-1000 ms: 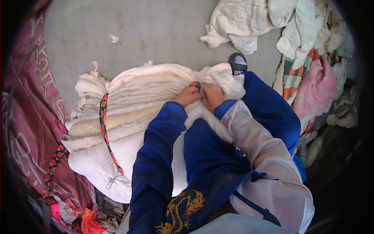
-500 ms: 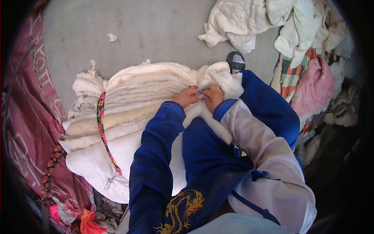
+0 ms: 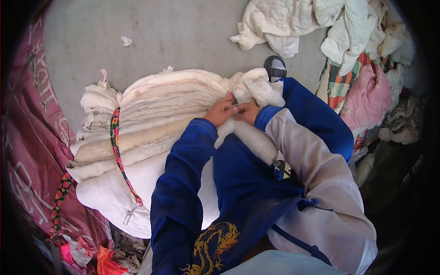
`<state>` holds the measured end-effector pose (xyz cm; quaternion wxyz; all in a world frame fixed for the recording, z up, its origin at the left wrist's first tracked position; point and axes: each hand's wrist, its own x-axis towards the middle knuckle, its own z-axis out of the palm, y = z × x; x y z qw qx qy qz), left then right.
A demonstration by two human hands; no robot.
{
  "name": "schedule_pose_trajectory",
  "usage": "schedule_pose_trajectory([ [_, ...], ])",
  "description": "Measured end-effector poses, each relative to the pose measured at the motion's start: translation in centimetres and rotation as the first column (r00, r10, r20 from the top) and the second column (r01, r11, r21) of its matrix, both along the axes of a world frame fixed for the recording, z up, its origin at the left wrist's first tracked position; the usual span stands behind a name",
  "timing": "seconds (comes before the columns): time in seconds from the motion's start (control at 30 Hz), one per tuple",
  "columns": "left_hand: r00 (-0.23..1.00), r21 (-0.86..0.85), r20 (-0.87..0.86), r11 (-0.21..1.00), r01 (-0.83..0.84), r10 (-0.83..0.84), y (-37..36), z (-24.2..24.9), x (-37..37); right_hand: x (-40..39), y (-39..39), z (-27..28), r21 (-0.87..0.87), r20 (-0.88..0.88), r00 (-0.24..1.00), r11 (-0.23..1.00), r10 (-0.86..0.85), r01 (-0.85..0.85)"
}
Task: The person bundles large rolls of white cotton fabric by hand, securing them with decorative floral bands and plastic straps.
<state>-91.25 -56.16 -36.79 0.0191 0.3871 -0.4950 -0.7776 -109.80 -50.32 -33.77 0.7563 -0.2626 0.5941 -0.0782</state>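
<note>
A bundle of folded white cotton wadding lies on the floor, bulging on both sides of its ties. One floral fabric strip runs round its left part. Toward the right end, my left hand is closed on a second narrow floral strip, mostly hidden by the fingers. My right hand meets it there, fingers pinched on the same strip, knuckles turned up. Both hands press close to the wadding, where it is drawn in tightly. A white roll of wadding sticks out below my right hand, over my blue trousers.
White quilt wadding lies heaped at the top right, with a pink quilt and a checked cloth below it. A maroon sheet with white lettering covers the left side. Colourful scraps lie at the lower left.
My right hand has dropped slightly and turned, its fingers now lower against my left hand. More of the floral strip shows above my left fingers. The view has shifted a little.
</note>
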Motion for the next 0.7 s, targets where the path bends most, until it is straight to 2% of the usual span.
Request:
schedule_pose_trajectory([
  [0.03, 1.000, 0.059, 0.001, 0.998, 0.009, -0.009, -0.1, 0.1, 0.0, -0.1, 0.3, -0.6, -0.010, 0.064, 0.998, 1.000, -0.006, 0.007],
  [0.13, 1.000, 0.150, -0.024, 0.989, -0.003, 0.007, -0.3, 0.1, -0.2, -0.1, 0.0, -0.7, -0.023, -0.006, 0.977, 0.977, 0.213, -0.213],
  [0.23, 0.999, 0.111, 0.021, 0.993, -0.041, 0.039, -0.2, 0.2, -0.7, 0.5, -0.3, -0.8, 0.127, -0.089, 0.985, 0.983, 0.145, -0.133],
  [0.33, 0.989, 0.175, 0.063, 0.975, -0.140, 0.131, 0.0, -0.3, -1.1, 1.1, -0.9, 0.9, 0.108, -0.209, 0.977, 0.992, -0.036, 0.060],
  [0.43, 0.981, 0.187, 0.108, 0.965, -0.182, 0.164, -0.8, 0.5, -1.1, 1.9, 0.5, 0.8, -0.105, -0.282, 0.938, 0.978, -0.201, 0.179],
  [0.53, 0.972, 0.116, 0.128, 0.970, -0.214, 0.199, -0.4, -0.3, -1.3, 1.7, -0.5, 1.9, -0.049, -0.310, 0.841, 0.891, -0.444, 0.452],
  [0.63, 0.952, 0.070, 0.171, 0.961, -0.269, 0.254, 0.1, -1.0, -1.5, 1.8, 0.0, 1.4, -0.164, -0.390, 0.850, 0.935, -0.355, 0.316],
  [0.7, 0.938, 0.112, 0.234, 0.951, -0.287, 0.256, 0.4, -1.4, -1.5, 2.0, 0.4, 1.8, -0.230, -0.436, 0.852, 0.951, -0.289, 0.205],
])
